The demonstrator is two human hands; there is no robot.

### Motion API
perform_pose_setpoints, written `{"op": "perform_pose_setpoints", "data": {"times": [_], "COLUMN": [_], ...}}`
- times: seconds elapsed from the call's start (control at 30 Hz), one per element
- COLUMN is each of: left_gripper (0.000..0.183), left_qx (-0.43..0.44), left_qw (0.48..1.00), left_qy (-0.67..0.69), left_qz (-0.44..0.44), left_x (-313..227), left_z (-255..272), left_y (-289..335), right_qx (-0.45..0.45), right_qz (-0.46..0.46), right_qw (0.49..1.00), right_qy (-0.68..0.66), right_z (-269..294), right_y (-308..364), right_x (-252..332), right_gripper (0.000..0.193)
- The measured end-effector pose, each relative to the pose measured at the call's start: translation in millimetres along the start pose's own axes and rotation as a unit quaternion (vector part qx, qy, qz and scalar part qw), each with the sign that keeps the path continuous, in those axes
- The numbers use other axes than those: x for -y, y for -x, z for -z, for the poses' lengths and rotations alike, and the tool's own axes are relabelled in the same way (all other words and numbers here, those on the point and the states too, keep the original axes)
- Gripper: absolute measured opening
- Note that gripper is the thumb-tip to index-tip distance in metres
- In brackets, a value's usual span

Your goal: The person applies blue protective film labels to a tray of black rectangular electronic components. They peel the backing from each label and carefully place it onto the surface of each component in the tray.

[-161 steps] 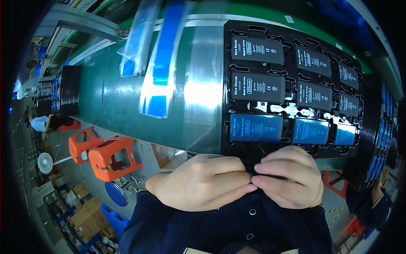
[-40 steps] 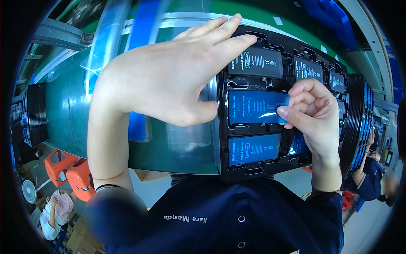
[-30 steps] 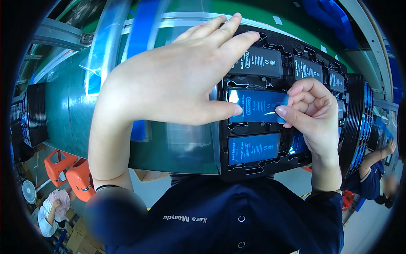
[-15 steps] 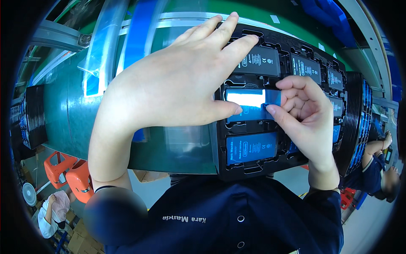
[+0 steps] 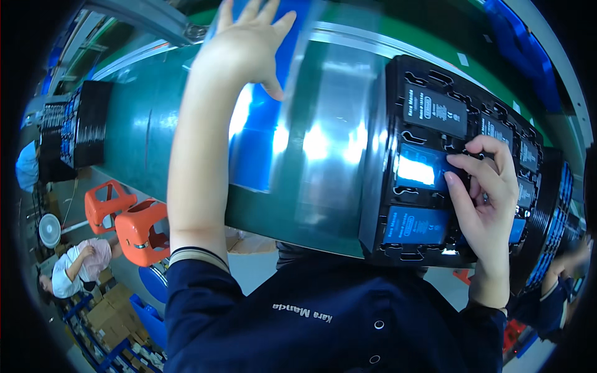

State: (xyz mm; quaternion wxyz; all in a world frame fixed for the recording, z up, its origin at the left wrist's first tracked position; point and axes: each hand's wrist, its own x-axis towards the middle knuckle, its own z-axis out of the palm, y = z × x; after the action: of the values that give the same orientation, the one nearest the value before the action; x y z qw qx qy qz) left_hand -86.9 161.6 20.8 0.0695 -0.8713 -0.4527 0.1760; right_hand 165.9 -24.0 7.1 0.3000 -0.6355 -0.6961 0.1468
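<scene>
My left hand point(image 5: 245, 50) is open, fingers spread, over a long glossy blue film strip point(image 5: 256, 146) on the green work surface. Bent at the right end of a flat battery point(image 5: 415, 173) is my right hand point(image 5: 488, 196); its thumb and index finger pinch the end of the shiny blue film covering that battery. The battery lies in a pocket of a black plastic tray point(image 5: 390, 118). A dark battery point(image 5: 435, 112) sits in the pocket beyond it, and a blue-covered battery point(image 5: 415, 225) in the nearer one. My right hand partly hides other batteries.
Clear glossy film point(image 5: 326, 130) lies between the blue strip and the tray. Stacked black trays point(image 5: 93, 118) stand at the far left, more trays point(image 5: 550, 217) at the right. Orange stools point(image 5: 142, 230) and a seated person point(image 5: 81, 264) are lower left; another person point(image 5: 556, 286) is at right.
My left hand has left the battery tray and moved left and away, over the blue strip. My right hand stays at the battery's end. The whole view has shifted.
</scene>
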Motion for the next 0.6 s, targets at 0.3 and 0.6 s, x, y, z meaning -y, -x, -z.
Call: {"op": "perform_pose_setpoints", "data": {"times": [0.3, 0.6], "left_gripper": [0.113, 0.051], "left_qx": [-0.002, -0.142], "left_qw": [0.998, 0.986], "left_qy": [0.034, 0.080], "left_qz": [0.062, 0.047], "left_x": [22.0, 32.2], "left_z": [-53.7, -48.7], "left_y": [-39.1, -33.6], "right_qx": [0.004, 0.008], "right_qz": [-0.020, -0.017], "right_qw": [1.000, 1.000], "right_qy": [-0.020, -0.020], "right_z": [-2.5, -0.7], "right_y": [-0.7, -1.8], "right_x": [0.8, 2.1], "right_gripper": [0.018, 0.017]}}
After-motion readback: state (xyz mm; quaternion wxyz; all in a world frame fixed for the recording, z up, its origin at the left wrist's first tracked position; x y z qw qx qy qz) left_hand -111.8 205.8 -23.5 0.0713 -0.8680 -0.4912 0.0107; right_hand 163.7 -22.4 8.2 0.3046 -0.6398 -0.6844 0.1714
